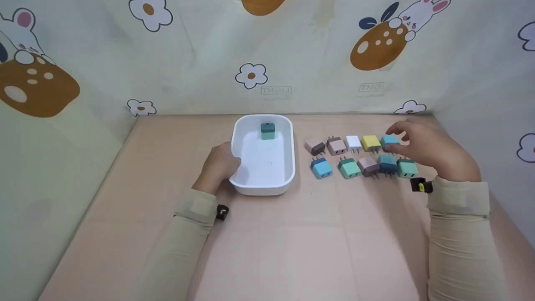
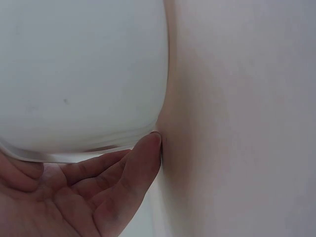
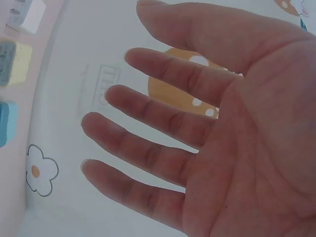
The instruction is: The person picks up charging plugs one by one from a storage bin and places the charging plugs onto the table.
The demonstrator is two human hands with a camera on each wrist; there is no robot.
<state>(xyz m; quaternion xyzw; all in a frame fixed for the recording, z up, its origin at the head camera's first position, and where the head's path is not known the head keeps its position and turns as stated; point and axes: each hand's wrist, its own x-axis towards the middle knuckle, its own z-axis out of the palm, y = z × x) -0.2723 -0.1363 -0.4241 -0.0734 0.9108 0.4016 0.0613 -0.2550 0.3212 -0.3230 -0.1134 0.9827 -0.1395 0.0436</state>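
My left hand (image 1: 219, 165) grips the left side of a white tray (image 1: 259, 173), with the thumb at its rim; in the left wrist view its fingers (image 2: 111, 180) lie against the tray's edge. Inside the tray, near the far end, sits a two-tone green plug adapter (image 1: 268, 131). At the right, my right hand (image 1: 432, 146) hovers beside a blue plug adapter (image 1: 388, 141), thumb and forefinger apart around it. The right wrist view shows the right palm (image 3: 247, 148) with spread fingers and nothing held.
Several more plug adapters stand in two rows right of the tray, among them a yellow one (image 1: 370, 143), a white one (image 1: 353, 143) and a green one (image 1: 407, 168). A pink cloth (image 1: 271, 246) covers the table. Patterned sheeting (image 1: 200, 71) rises behind it.
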